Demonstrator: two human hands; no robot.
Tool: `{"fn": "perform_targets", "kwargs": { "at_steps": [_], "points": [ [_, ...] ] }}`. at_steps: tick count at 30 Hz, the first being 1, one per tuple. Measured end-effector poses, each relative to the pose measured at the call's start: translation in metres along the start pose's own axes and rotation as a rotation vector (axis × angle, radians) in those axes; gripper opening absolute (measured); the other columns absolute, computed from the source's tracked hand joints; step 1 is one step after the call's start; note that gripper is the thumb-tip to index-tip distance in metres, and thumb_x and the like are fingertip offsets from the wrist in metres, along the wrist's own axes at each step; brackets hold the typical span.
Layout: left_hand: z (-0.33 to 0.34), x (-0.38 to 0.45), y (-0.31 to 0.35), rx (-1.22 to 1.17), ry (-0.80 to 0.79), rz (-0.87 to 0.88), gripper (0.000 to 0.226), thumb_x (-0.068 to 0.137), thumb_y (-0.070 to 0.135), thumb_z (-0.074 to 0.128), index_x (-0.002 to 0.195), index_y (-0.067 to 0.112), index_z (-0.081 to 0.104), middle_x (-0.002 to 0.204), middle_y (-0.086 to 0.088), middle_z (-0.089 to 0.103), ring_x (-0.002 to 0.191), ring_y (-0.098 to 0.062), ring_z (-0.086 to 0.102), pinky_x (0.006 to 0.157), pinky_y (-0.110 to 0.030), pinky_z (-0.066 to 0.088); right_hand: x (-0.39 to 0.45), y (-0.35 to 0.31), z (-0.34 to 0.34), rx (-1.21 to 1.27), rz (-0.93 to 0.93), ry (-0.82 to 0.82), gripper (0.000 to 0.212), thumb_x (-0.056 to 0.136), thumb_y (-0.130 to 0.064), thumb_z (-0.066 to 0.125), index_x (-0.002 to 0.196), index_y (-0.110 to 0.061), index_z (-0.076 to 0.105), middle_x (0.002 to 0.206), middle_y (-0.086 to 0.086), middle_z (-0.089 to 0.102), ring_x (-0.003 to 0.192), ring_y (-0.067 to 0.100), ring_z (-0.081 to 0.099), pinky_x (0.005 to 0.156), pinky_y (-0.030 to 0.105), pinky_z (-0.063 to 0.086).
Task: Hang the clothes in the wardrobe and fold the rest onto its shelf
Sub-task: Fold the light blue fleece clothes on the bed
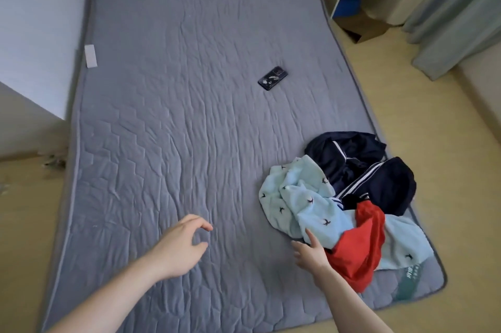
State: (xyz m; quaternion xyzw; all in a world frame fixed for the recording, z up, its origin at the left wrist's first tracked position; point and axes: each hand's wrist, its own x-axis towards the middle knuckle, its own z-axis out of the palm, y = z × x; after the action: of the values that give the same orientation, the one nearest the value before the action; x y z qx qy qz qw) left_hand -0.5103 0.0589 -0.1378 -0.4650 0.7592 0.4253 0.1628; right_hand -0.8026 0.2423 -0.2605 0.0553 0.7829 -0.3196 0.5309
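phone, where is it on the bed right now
The dark rectangular phone lies alone on the grey quilted mattress, right of centre, well beyond the clothes pile near the right edge.

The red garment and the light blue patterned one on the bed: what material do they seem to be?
The red garment looks like thin, smooth synthetic fabric, judging by its slight sheen and sharp folds. The light blue garment with small dark bird prints looks like soft matte towelling or fleece, with thick rounded folds; the exact fibre cannot be told.
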Motion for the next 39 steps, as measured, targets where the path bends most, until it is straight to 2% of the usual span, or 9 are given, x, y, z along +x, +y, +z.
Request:
{"fn": "perform_targets", "kwargs": {
  "at_steps": [4,9,12,16,20,28,33,35,39],
  "points": [
    [0.015,0.009,-0.015,-0.012,0.0,-0.031,0.025,0.098,0.025,0.063,0.117,0.039,0.056,0.127,0.021,0.046,0.109,0.003,0.05,0.092,-0.011,0.033,0.04,-0.002,-0.005,0.17,0.045,-0.029,0.074,0.096,-0.002,0.065,0.158,-0.028,0.035,0.08,0.003,0.059,0.064,0.016,0.056,0.059,0.029,0.045],
    [0.025,-0.001,-0.026,-0.097,0.008,-0.113,0.024,0.095,0.024,0.068,0.11,0.04,0.06,0.12,0.021,0.052,0.11,0.004,0.056,0.093,-0.012,0.042,0.065,-0.013,-0.012,0.366,0.095,0.004,0.045,0.099,0.005,0.059,0.142,-0.005,0.049,0.122,0.016,0.06,0.106,0.028,0.064,0.092,0.038,0.055],
    [0.021,-0.011,-0.023,-0.141,0.042,-0.134,0.023,0.094,0.023,0.069,0.109,0.039,0.062,0.122,0.021,0.053,0.111,0.004,0.057,0.094,-0.014,0.045,0.054,-0.031,-0.007,0.493,0.101,-0.043,0.033,0.098,0.009,0.059,0.124,-0.012,0.054,0.124,0.013,0.056,0.105,0.019,0.066,0.078,0.024,0.059],
    [0.01,-0.022,-0.018,-0.153,0.051,-0.145,0.021,0.096,0.025,0.067,0.11,0.04,0.061,0.123,0.022,0.053,0.112,0.003,0.057,0.093,-0.014,0.043,0.027,-0.057,-0.01,0.587,0.025,-0.109,0.047,0.103,0.007,0.049,0.149,-0.003,0.045,0.139,0.012,0.058,0.115,0.027,0.063,0.106,0.039,0.048],
    [-0.016,-0.04,0.002,-0.191,0.087,-0.111,0.021,0.097,0.023,0.065,0.111,0.038,0.062,0.127,0.019,0.053,0.114,0.0,0.058,0.095,-0.018,0.044,-0.033,-0.087,-0.039,0.671,-0.082,-0.228,0.036,0.105,-0.006,0.052,0.141,-0.007,0.057,0.134,0.008,0.065,0.11,0.019,0.067,0.1,0.038,0.049],
    [-0.075,-0.083,0.056,-0.093,0.13,0.065,0.024,0.095,0.027,0.065,0.117,0.036,0.061,0.125,0.017,0.053,0.109,-0.001,0.057,0.097,-0.023,0.046,-0.208,-0.176,-0.099,0.402,-0.373,-0.518,0.039,0.104,-0.019,0.054,0.142,-0.018,0.063,0.099,0.004,0.064,0.088,0.015,0.066,0.091,0.031,0.057],
    [-0.104,-0.098,0.079,0.012,0.203,0.243,0.054,0.088,0.025,0.069,0.139,0.022,0.049,0.141,0.005,0.045,0.127,-0.012,0.05,0.105,-0.012,0.031,-0.312,-0.222,-0.092,0.197,-0.567,-0.672,0.045,0.1,-0.023,0.06,0.145,-0.017,0.059,0.111,0.008,0.054,0.085,0.015,0.065,0.092,0.03,0.055],
    [-0.12,-0.098,0.089,-0.028,0.301,0.295,0.069,0.084,0.024,0.069,0.147,0.019,0.041,0.146,0.002,0.042,0.136,-0.017,0.043,0.108,-0.008,0.019,-0.343,-0.235,-0.08,0.146,-0.617,-0.71,0.054,0.094,-0.03,0.067,0.145,-0.017,0.059,0.105,0.007,0.058,0.083,0.017,0.063,0.092,0.031,0.054],
    [-0.163,-0.087,0.103,-0.082,0.625,0.381,0.076,0.082,0.025,0.075,0.15,0.022,0.04,0.147,0.0,0.046,0.136,-0.023,0.044,0.116,-0.032,0.031,-0.379,-0.252,-0.047,0.098,-0.673,-0.758,0.056,0.093,-0.033,0.067,0.146,-0.017,0.059,0.106,0.001,0.067,0.086,0.019,0.061,0.101,0.036,0.051]
  ]
}}
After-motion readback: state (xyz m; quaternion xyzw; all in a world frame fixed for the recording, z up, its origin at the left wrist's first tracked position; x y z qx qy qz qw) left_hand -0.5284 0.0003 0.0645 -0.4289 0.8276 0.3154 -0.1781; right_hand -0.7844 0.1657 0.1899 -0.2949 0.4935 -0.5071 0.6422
